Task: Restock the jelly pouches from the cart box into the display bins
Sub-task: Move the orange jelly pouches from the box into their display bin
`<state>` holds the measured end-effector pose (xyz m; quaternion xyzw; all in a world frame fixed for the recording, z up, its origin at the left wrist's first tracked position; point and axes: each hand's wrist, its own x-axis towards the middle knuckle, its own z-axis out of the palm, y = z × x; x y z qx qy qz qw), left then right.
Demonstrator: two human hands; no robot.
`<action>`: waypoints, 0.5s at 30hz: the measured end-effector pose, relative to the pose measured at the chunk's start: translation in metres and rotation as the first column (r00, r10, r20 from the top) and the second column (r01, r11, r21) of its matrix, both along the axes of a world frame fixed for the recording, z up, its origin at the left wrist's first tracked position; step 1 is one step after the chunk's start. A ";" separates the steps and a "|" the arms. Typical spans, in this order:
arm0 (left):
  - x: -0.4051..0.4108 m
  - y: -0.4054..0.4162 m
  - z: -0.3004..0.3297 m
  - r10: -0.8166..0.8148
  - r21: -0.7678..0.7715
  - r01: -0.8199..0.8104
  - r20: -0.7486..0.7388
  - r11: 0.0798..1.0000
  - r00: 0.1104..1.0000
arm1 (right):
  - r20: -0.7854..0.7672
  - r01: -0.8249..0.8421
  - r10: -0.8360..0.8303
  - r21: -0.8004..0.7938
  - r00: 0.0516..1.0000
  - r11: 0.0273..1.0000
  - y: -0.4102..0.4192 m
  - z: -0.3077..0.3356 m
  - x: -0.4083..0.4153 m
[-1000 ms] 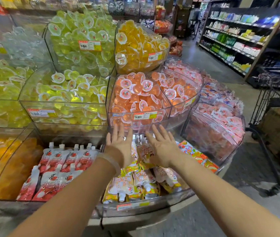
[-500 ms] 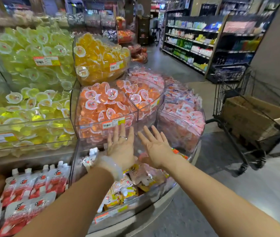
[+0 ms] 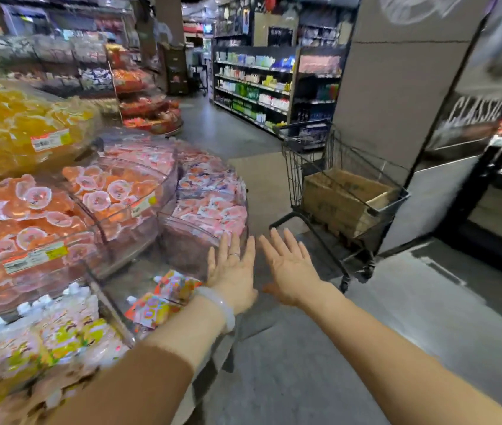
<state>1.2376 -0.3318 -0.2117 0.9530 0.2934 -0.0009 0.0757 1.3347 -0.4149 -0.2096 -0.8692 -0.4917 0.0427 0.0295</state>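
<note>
Both hands are stretched forward with nothing in them: the left hand (image 3: 232,273) shows its back, its fingers (image 3: 224,245) straight and spread, with a ring on one and a pale bracelet (image 3: 219,306) at the wrist; the right hand (image 3: 289,268) is turned palm up, its fingers (image 3: 277,240) likewise straight and apart. The left hand is in front of the clear wall of a display bin (image 3: 182,240) filled with pink packets, at the right end of the rounded display. Just left of that hand, in a lower bin, lie a few orange and yellow jelly pouches (image 3: 163,297); further left in the same row is a blurred heap of white-capped pouches (image 3: 59,332). Above these sit bins of orange jelly cups (image 3: 32,216) and yellow ones (image 3: 7,121). Beyond the right hand, well apart from the display across the grey floor (image 3: 304,378), stands a shopping cart (image 3: 314,167) holding an open cardboard box (image 3: 344,200); what it contains cannot be made out. Behind the cart runs an aisle of shelves (image 3: 255,87).
</note>
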 end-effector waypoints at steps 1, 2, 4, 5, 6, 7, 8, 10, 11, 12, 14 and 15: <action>0.018 -0.012 0.001 -0.023 0.016 0.023 -0.003 1.000 1.000 | 0.015 0.018 -0.018 0.004 1.000 1.000 -0.015 0.001 0.016; 0.035 -0.024 0.001 -0.047 0.027 0.047 -0.004 0.999 0.999 | 0.024 0.037 -0.037 0.008 0.999 0.999 -0.029 0.001 0.031; 0.068 -0.047 0.001 -0.090 0.005 0.090 -0.001 0.996 0.996 | 0.028 0.085 -0.086 0.012 0.996 0.996 -0.059 0.000 0.060; 0.085 -0.058 0.001 -0.110 -0.013 0.110 0.002 0.994 0.994 | 0.028 0.110 -0.110 0.017 0.994 0.994 -0.073 -0.001 0.075; 0.101 -0.068 0.003 -0.131 -0.025 0.131 0.005 0.991 0.991 | 0.030 0.131 -0.132 0.018 0.991 0.991 -0.086 -0.001 0.089; 0.116 -0.077 0.005 -0.155 -0.029 0.155 0.006 0.987 0.988 | 0.030 0.152 -0.152 0.017 0.988 0.988 -0.098 0.000 0.102; 0.131 -0.085 0.008 -0.177 -0.026 0.177 0.007 0.984 0.984 | 0.031 0.171 -0.172 0.019 0.985 0.985 -0.107 0.001 0.116; 0.164 -0.098 0.015 -0.213 -0.015 0.213 0.009 0.977 0.977 | 0.034 0.215 -0.217 0.040 0.976 0.976 -0.125 0.005 0.145; 0.177 -0.100 0.019 -0.223 -0.012 0.224 0.015 0.975 0.975 | 0.034 0.229 -0.231 0.052 0.972 0.972 -0.129 0.007 0.156; 0.189 -0.101 0.022 -0.235 -0.014 0.235 0.024 0.972 0.972 | 0.031 0.242 -0.245 0.062 0.969 0.968 -0.132 0.009 0.168; 0.221 -0.104 0.024 -0.260 -0.016 0.260 0.030 0.965 0.965 | 0.016 0.283 -0.285 0.079 0.958 0.956 -0.142 0.008 0.196; 0.237 -0.104 0.022 -0.265 -0.012 0.266 0.029 0.964 0.964 | 0.009 0.302 -0.304 0.082 0.953 0.950 -0.145 0.006 0.211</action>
